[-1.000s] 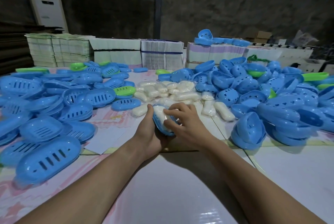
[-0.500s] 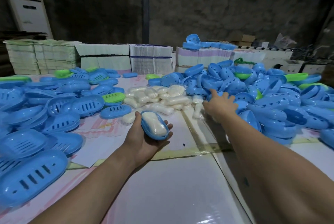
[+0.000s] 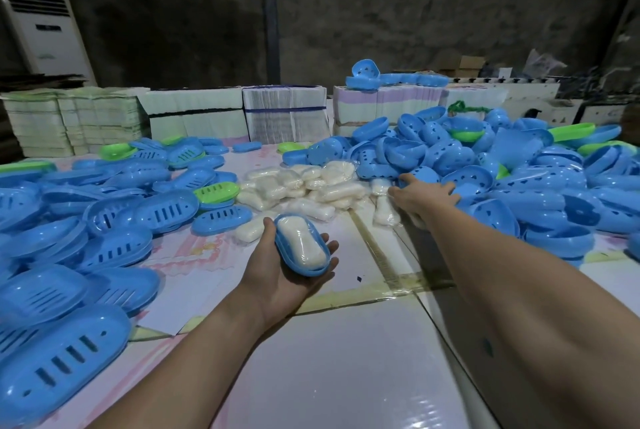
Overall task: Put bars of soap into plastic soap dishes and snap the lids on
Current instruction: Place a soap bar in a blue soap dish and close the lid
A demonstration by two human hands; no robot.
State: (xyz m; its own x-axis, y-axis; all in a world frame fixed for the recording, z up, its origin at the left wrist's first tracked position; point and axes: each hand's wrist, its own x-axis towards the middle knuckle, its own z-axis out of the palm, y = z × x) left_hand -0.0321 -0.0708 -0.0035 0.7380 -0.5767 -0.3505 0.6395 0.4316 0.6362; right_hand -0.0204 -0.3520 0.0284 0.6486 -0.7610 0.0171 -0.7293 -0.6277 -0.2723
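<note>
The left hand (image 3: 277, 276) cradles a blue soap dish (image 3: 302, 246) holding a wrapped bar of soap (image 3: 301, 243), thumb curled on its rim, above the bench (image 3: 329, 376). The right hand (image 3: 420, 198) rests, fingers spread, on the pile of blue lids (image 3: 519, 179) beside loose soap bars (image 3: 304, 186).

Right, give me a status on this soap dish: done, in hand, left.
Done: a wrapped soap bar sits in the blue dish. In hand: the left hand cradles it; the right hand reaches the lid pile. Left: snap a lid on.
</note>
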